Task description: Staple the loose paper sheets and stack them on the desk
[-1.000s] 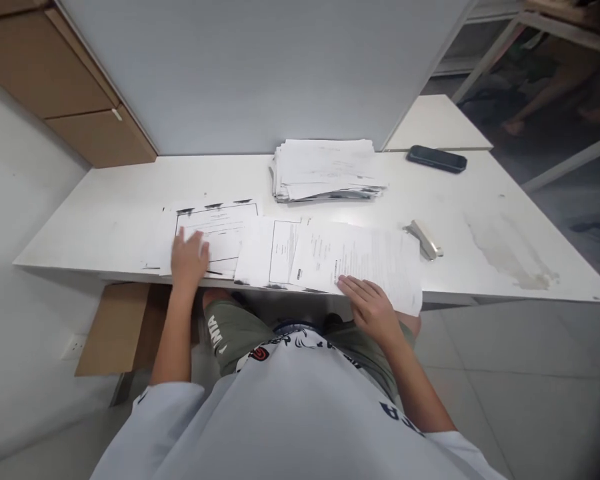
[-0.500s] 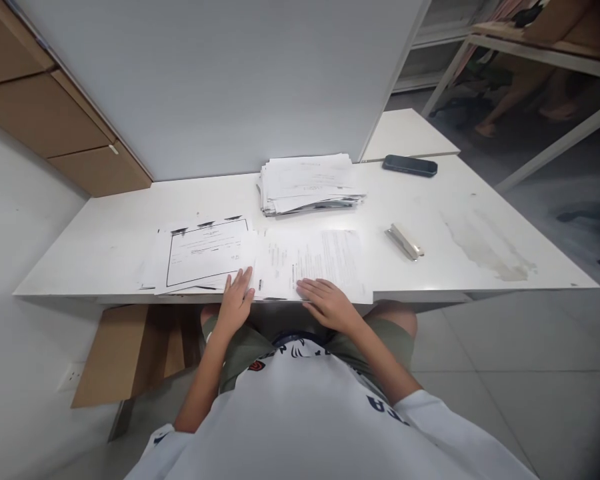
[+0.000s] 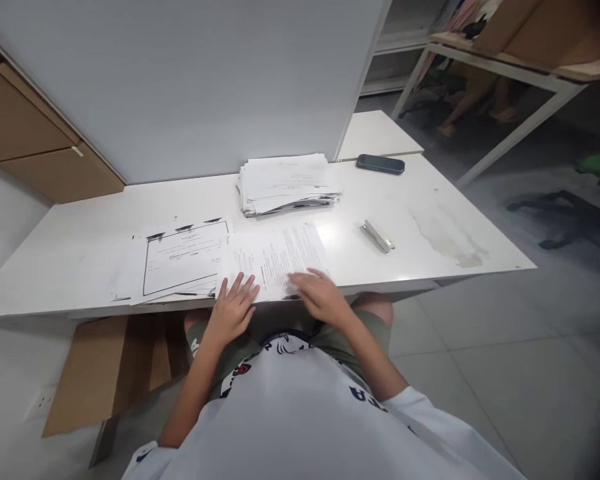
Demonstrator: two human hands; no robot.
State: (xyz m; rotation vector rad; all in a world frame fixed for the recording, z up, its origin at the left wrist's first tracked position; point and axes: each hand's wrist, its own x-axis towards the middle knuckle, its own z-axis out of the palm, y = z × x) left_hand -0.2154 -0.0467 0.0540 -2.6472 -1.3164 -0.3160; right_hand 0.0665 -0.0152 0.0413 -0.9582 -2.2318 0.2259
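Note:
Printed sheets of paper (image 3: 275, 257) lie in front of me at the table's near edge. My left hand (image 3: 233, 310) rests on their lower left corner with its fingers spread. Over the lower right part of the same sheets is my right hand (image 3: 317, 295), fingers stretched out and slightly blurred; whether it touches the paper I cannot tell. Just left of these sheets, partly overlapped by them, is a page with a black border (image 3: 185, 260), with other papers under it. A thick stack of papers (image 3: 287, 183) sits farther back against the panel.
A stapler (image 3: 377, 237) lies right of the sheets, and a dark phone-like object (image 3: 380, 164) farther back. A grey panel (image 3: 205, 87) rises behind the white table (image 3: 430, 207). Cardboard boxes (image 3: 45, 127) stand at left; an open carton (image 3: 90, 367) is below. A person's legs show at upper right.
The printed sheets have turned and shifted a little against the bordered page. My left hand's fingers have spread and moved onto their corner. The whole view has swung to the right.

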